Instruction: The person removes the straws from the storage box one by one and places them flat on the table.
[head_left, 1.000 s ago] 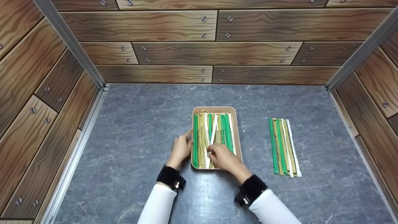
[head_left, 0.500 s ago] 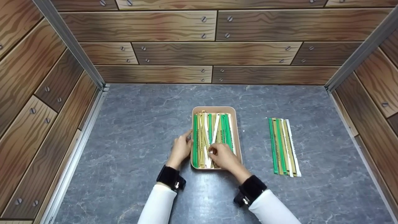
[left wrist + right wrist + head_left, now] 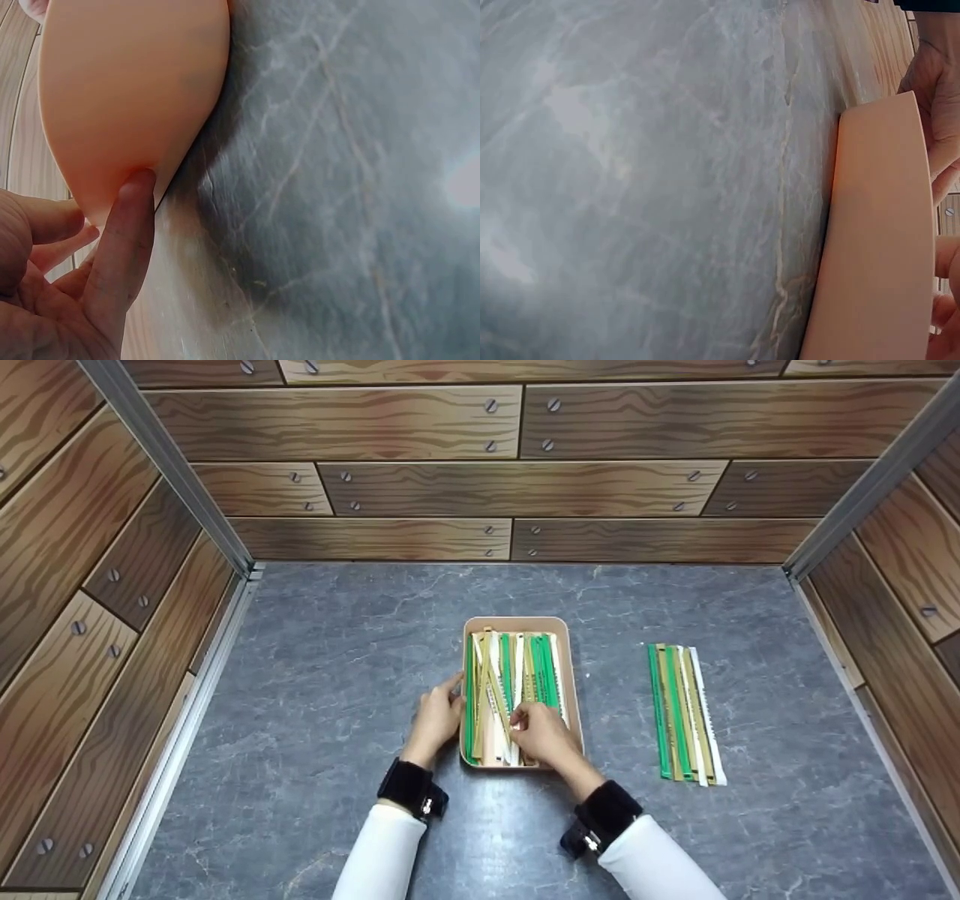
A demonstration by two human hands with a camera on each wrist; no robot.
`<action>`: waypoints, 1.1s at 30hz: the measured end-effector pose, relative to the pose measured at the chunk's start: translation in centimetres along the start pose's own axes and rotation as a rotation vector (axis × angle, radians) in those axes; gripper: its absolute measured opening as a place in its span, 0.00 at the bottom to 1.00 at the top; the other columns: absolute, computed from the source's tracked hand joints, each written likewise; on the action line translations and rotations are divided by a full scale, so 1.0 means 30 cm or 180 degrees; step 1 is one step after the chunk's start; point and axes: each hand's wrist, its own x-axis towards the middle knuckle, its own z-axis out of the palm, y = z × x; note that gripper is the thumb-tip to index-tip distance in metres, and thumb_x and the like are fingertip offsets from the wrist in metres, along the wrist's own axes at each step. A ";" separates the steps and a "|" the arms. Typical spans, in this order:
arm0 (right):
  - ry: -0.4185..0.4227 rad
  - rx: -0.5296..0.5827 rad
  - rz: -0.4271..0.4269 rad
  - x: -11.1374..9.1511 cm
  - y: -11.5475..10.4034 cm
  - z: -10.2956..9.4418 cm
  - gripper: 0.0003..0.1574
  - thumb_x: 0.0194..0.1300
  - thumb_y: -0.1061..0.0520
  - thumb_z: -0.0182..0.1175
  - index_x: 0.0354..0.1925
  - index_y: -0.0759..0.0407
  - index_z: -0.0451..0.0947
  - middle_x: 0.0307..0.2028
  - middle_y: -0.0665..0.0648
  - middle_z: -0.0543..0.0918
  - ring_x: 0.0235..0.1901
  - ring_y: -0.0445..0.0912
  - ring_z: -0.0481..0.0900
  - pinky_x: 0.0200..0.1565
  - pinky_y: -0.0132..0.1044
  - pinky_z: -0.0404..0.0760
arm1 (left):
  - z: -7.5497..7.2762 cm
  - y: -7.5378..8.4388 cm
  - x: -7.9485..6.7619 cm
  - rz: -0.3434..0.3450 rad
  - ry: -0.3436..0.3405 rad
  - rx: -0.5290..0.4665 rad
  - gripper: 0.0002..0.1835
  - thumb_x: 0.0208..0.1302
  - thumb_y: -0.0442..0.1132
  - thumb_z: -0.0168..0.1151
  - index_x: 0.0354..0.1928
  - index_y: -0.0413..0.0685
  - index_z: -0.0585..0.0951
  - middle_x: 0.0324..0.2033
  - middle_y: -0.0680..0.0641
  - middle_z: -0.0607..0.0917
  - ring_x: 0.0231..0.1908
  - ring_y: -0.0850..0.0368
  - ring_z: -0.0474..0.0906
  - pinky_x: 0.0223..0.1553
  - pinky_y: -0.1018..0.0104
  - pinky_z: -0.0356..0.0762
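Inside the shallow rectangular tan tray (image 3: 517,624), a long, thin, flat white strip (image 3: 518,675) runs nearly straight from the far end to the near end. A second ago it leaned, its near end further left; now that end has shifted right. A narrow gold strip with dark print (image 3: 496,699) slants across the ones beside it, and a patch of tray floor shows near its lower end. Green, gold and white strips lie lengthwise on both sides.

My right hand (image 3: 546,735) has moved slightly right; its curled thumb and forefinger pinch the white strip close to the near end. My left hand (image 3: 435,720) is where it was, its fairly straight fingers pressed to the tray's outer left wall.

To the right, well apart from the tray, a row of green, gold and white strips (image 3: 680,716) lies unchanged on the grey marbled tabletop (image 3: 315,712). Black wrist bands (image 3: 405,784) sit below my white sleeves' ends (image 3: 381,855). Wood-patterned walls (image 3: 420,424) stand around the tabletop.
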 end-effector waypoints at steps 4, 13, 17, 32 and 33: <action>-0.0039 0.0146 0.0077 -0.002 0.005 -0.006 0.14 0.49 0.70 0.60 0.36 0.58 0.79 0.20 0.52 0.75 0.11 0.41 0.73 0.14 0.33 0.72 | 0.001 0.001 0.000 -0.0041 -0.0019 -0.0012 0.26 0.67 0.30 0.59 0.67 0.43 0.73 0.31 0.42 0.85 0.24 0.56 0.79 0.25 0.65 0.80; -0.0071 0.0378 0.0136 -0.009 0.008 -0.034 0.18 0.53 0.69 0.63 0.45 0.63 0.80 0.24 0.54 0.77 0.13 0.43 0.76 0.16 0.35 0.77 | 0.001 -0.001 -0.001 -0.0066 -0.0010 0.0066 0.25 0.67 0.31 0.59 0.66 0.45 0.74 0.33 0.41 0.86 0.24 0.55 0.79 0.25 0.63 0.79; 0.0084 0.0434 -0.0047 -0.017 0.006 -0.066 0.14 0.53 0.69 0.64 0.41 0.64 0.83 0.23 0.52 0.75 0.19 0.43 0.73 0.22 0.35 0.76 | 0.000 0.000 0.001 -0.0094 -0.0001 0.0069 0.25 0.67 0.32 0.59 0.66 0.47 0.74 0.32 0.41 0.86 0.23 0.56 0.79 0.24 0.63 0.79; 0.0605 0.0543 -0.0160 -0.129 0.149 -0.280 0.36 0.58 0.74 0.59 0.65 0.69 0.68 0.35 0.64 0.81 0.31 0.53 0.82 0.29 0.39 0.84 | -0.001 0.001 0.001 -0.0107 -0.0023 0.0055 0.26 0.68 0.32 0.59 0.67 0.47 0.73 0.34 0.41 0.86 0.26 0.56 0.80 0.26 0.64 0.79; 0.0675 0.0464 -0.0130 -0.139 0.167 -0.298 0.37 0.58 0.74 0.60 0.66 0.69 0.66 0.35 0.65 0.81 0.32 0.54 0.82 0.31 0.41 0.84 | -0.001 0.001 0.001 -0.0113 -0.0030 0.0043 0.26 0.68 0.32 0.59 0.67 0.47 0.73 0.34 0.41 0.86 0.26 0.56 0.80 0.27 0.64 0.80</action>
